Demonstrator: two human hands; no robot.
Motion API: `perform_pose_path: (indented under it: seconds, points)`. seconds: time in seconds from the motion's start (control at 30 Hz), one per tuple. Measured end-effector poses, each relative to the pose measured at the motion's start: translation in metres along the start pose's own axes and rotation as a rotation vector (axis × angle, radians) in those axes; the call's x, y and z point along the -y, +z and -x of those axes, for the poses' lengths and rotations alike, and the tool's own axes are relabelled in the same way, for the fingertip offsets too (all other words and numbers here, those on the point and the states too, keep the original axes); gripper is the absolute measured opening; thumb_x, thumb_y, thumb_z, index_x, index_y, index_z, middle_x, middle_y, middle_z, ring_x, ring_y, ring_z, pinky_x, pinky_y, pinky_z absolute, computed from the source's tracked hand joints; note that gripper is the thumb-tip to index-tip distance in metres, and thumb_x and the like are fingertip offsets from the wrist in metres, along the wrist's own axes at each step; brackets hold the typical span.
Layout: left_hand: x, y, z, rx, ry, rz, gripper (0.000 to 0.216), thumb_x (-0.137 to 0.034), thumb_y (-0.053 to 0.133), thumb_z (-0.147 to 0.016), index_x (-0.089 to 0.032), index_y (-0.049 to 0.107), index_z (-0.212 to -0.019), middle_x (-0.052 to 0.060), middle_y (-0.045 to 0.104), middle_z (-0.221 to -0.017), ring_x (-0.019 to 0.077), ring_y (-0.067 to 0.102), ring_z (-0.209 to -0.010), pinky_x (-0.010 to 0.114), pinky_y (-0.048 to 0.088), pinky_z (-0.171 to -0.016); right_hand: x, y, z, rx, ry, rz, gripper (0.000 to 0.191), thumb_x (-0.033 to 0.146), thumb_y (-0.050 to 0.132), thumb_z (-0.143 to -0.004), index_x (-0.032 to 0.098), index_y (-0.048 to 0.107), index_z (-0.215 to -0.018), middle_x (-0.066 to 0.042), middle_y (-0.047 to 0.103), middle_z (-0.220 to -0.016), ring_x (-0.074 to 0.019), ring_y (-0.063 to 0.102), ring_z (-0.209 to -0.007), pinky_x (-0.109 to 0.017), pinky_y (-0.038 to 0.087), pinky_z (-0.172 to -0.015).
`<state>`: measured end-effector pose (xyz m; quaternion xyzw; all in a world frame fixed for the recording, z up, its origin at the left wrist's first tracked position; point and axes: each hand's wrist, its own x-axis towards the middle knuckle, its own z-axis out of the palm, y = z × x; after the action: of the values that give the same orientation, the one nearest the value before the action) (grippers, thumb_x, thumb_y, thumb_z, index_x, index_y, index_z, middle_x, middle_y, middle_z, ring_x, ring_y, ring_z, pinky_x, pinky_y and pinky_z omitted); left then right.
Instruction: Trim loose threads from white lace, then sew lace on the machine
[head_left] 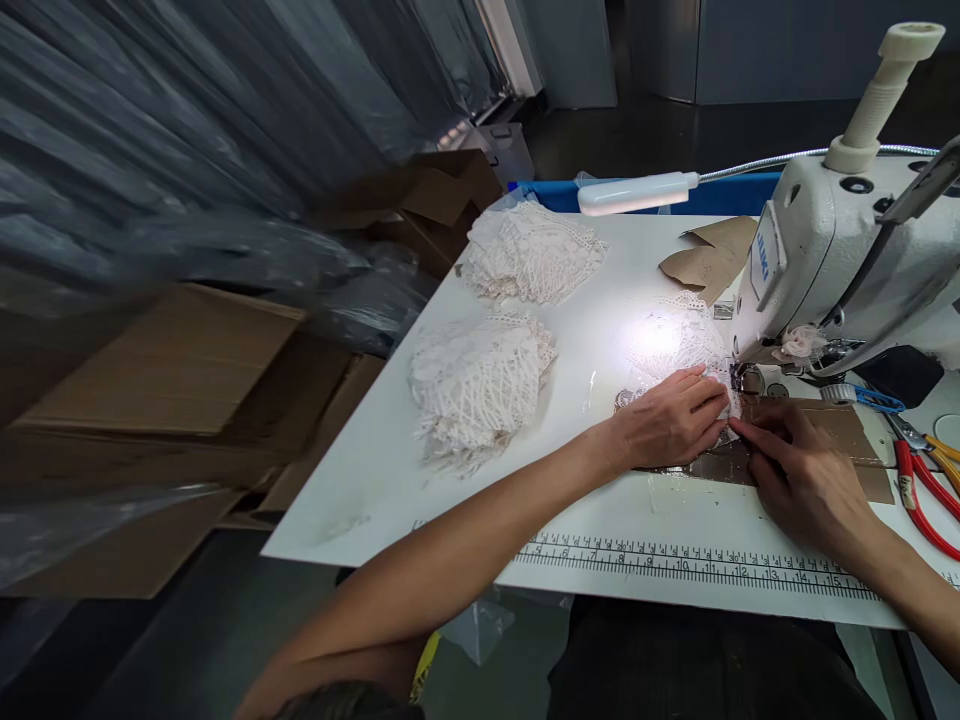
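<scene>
A white lace piece [677, 335] lies on the sewing machine bed, brightly lit, its right edge by the needle and presser foot [739, 373]. My left hand [675, 415] rests flat on the near part of this lace, fingers stretched toward the presser foot. Just to the right, my right hand [806, 475] has its fingers bent and pinched at the lace's near edge; the exact grip is partly hidden. The white sewing machine [847, 260] stands over the lace at the right. Brown tape [720, 466] covers the bed beneath both hands.
Two stacks of white lace, a far one [536, 250] and a nearer one [484, 385], sit on the white table [390, 500]. Red-handled scissors [911, 480] lie at the right edge. Brown paper [712, 258] is behind the lace. Cardboard boxes [165, 370] stand left. A lamp [637, 193] overhangs.
</scene>
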<state>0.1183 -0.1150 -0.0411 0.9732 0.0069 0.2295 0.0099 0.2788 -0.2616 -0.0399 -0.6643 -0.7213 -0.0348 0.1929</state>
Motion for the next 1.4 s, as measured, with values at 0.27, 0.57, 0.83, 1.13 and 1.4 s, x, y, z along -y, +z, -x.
perform_pose_path:
  seconds: [0.27,0.57,0.83,1.13,1.4]
  points:
    - [0.003,0.000,0.001,-0.015,-0.023,-0.037,0.030,-0.029,0.039,-0.099,-0.015,0.064,-0.108,0.008,0.071,-0.107,0.0182,0.065,-0.089,0.044,0.047,-0.098,0.001,-0.003,-0.002,0.017,0.021,0.044,0.038,0.018,0.047,-0.090,0.024,0.072,-0.117,-0.010,0.064,-0.102,-0.0218,0.063,-0.080,-0.031,0.054,-0.059]
    - [0.002,-0.006,-0.005,0.092,-0.051,-0.019,0.037,-0.037,0.038,-0.099,-0.014,0.067,-0.103,0.009,0.071,-0.106,0.0182,0.059,-0.078,0.038,0.043,-0.084,0.003,-0.006,-0.003,0.007,-0.006,0.086,0.036,0.017,0.049,-0.091,0.023,0.073,-0.116,-0.010,0.064,-0.100,-0.0203,0.064,-0.073,-0.031,0.054,-0.056]
    - [0.002,-0.007,-0.003,0.084,-0.052,-0.037,0.038,-0.036,0.037,-0.100,-0.012,0.065,-0.108,0.008,0.070,-0.108,0.0194,0.060,-0.083,0.041,0.043,-0.093,0.000,-0.007,-0.004,0.025,-0.009,0.079,0.035,0.019,0.049,-0.092,0.024,0.072,-0.117,-0.009,0.064,-0.100,-0.0188,0.064,-0.073,-0.026,0.051,-0.050]
    - [0.005,-0.001,0.000,0.097,-0.079,-0.021,0.035,-0.034,0.038,-0.099,-0.013,0.062,-0.114,0.010,0.067,-0.116,0.0218,0.061,-0.093,0.042,0.043,-0.098,0.003,-0.009,-0.010,0.010,-0.020,0.132,0.036,0.019,0.042,-0.095,0.020,0.072,-0.116,-0.011,0.066,-0.098,-0.0175,0.066,-0.069,-0.022,0.046,-0.040]
    - [0.004,0.000,-0.002,0.103,-0.116,-0.057,0.040,-0.033,0.034,-0.101,-0.009,0.062,-0.115,0.013,0.065,-0.119,0.0217,0.061,-0.095,0.040,0.045,-0.095,0.003,-0.008,-0.014,0.044,0.003,0.192,0.036,0.018,0.045,-0.094,0.021,0.070,-0.119,-0.010,0.067,-0.098,-0.0156,0.064,-0.061,-0.020,0.042,-0.036]
